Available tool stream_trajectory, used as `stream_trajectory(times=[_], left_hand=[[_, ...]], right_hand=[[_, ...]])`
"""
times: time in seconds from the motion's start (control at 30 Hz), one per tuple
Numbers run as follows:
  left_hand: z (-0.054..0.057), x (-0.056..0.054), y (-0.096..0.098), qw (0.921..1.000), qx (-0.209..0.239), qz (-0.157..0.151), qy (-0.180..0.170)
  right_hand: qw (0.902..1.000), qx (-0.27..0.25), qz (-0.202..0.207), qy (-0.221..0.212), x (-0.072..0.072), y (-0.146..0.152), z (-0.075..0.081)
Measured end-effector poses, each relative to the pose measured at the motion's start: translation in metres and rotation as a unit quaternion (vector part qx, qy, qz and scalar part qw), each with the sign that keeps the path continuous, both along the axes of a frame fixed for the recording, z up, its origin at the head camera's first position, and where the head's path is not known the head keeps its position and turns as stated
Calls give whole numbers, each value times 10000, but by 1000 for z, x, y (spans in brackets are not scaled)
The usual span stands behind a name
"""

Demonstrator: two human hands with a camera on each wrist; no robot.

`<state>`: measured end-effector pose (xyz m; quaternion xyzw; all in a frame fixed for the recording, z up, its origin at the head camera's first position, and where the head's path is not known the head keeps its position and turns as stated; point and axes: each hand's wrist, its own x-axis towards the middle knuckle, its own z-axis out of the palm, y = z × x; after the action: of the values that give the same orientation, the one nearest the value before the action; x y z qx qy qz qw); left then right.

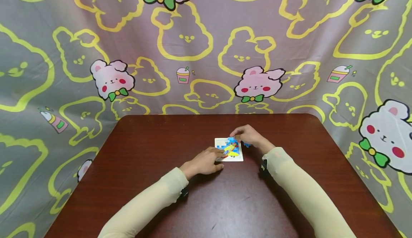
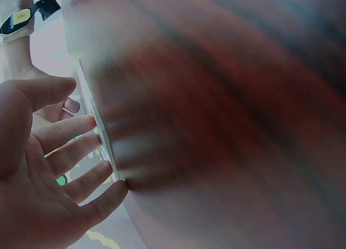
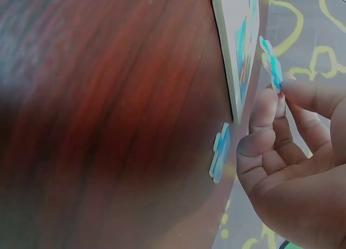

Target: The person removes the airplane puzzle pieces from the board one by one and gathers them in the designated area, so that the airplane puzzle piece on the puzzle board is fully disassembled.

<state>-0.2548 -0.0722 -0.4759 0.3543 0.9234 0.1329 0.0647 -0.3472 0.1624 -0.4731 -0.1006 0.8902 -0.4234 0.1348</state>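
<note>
A small jigsaw puzzle with a white frame (image 1: 236, 160) lies flat on the table, its picture showing a yellow and red plane on blue. Pale backing shows at its upper left. My left hand (image 1: 206, 161) rests at the puzzle's left side, fingers extended with the tips at its edge. Over the upper right corner, my right hand (image 1: 251, 136) pinches a blue jigsaw piece (image 3: 271, 65) between thumb and fingertips, tilted above the board. Another blue jigsaw piece (image 3: 220, 154) lies on the table beside the frame, partly hidden by the right hand in the head view.
The dark brown wooden table (image 1: 145, 141) extends around the puzzle on every side. A grey curtain (image 1: 212, 23) with yellow outlines and cartoon animals hangs behind the table and along both sides.
</note>
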Motion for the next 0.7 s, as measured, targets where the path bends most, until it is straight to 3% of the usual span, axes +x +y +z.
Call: stream_trajectory(times=[0.23,0.7], left_hand=[[-1,0,0,10000,-11,14,16],[-1,1,0,10000,6,33,57]], right_hand=[[9993,-278,-148,-203,0,9,1],[9998,-125,-118,-70,2,39,4]])
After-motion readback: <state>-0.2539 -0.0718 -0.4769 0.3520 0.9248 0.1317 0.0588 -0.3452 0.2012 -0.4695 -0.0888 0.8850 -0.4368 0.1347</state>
